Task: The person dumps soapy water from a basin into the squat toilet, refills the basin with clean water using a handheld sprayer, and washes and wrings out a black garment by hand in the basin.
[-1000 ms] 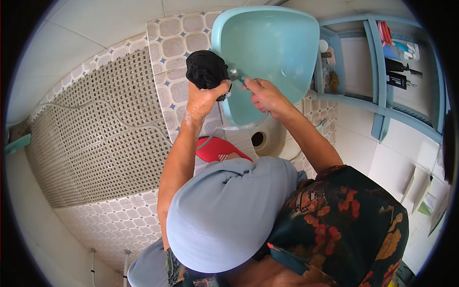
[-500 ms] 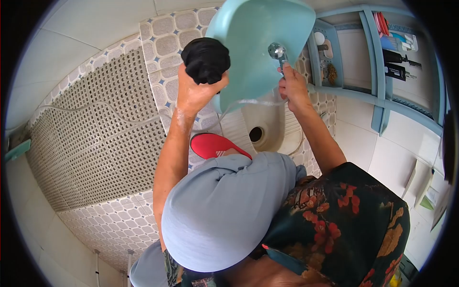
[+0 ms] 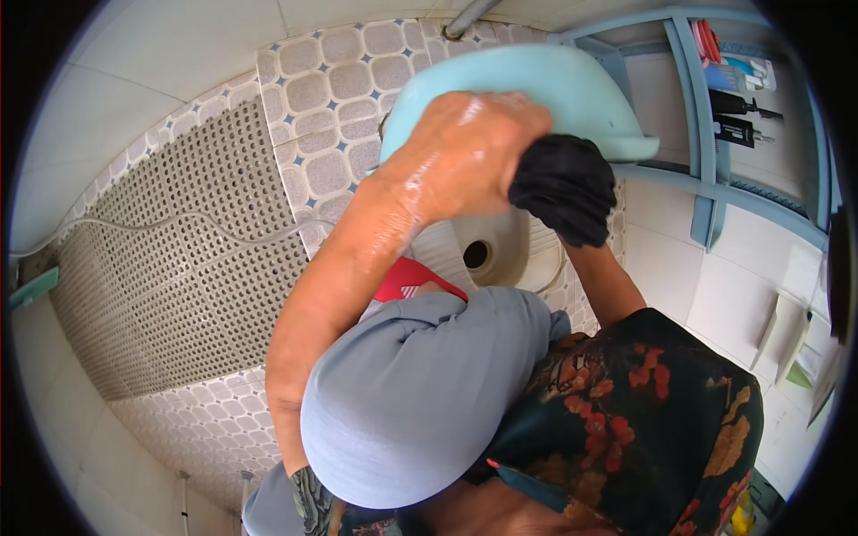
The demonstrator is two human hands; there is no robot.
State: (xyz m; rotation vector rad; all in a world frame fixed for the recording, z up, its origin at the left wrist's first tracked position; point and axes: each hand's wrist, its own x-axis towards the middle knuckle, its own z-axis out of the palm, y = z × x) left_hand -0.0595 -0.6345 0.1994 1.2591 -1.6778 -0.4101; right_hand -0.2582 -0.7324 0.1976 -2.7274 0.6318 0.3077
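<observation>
1. The mat, full of little holes, lies on the floor with a thin hose across it.
2. The blue shelf holds small things: a black box, a red thing and more that I can't name.
3. The big change is the tub. It has tipped over, so its outside shows and its inside is hidden. I think it can't hold much water like that. I can't tell if anything is in it.
4. The toilet sits low in the floor, with a dark hole in it.
5. The red shoe is beside the toilet.
6. The left hand is wet, maybe soapy, and looks curled shut on the cloth. The right hand is hidden behind the cloth, past the right arm — I can't tell if it is open or closed.
7. The black cloth has moved across, from the tub's left side to near its right end. It is all bunched up — held above the floor.
</observation>
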